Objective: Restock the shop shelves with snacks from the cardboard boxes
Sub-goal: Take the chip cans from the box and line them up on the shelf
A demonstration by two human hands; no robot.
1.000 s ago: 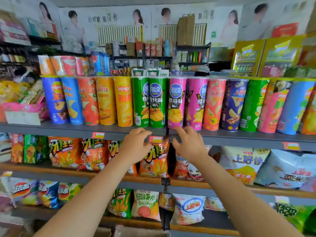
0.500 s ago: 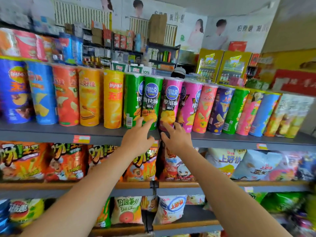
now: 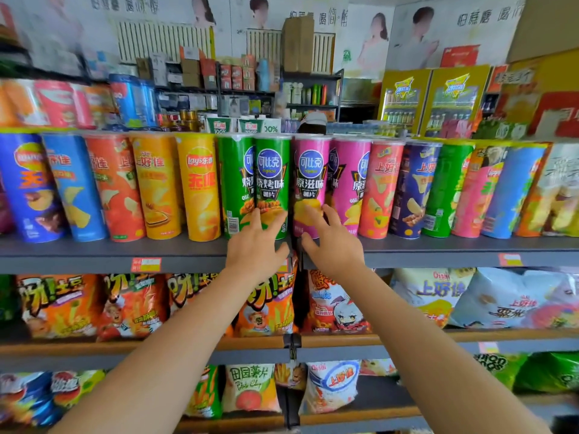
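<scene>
Shelf (image 3: 94, 250): hands (image 3: 294, 245) on crisp tubes (image 3: 291, 183)

Grey shelving (image 3: 94, 252) stands before a poster-covered wall (image 3: 360, 36) in bright light

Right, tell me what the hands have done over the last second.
Both hands rose from the shelf edge to the chip cans. The left hand now lays its fingers on the lower front of a green can; the right hand touches the pink can beside it. Neither has a grip yet. The cans stand in their row as before.
</scene>
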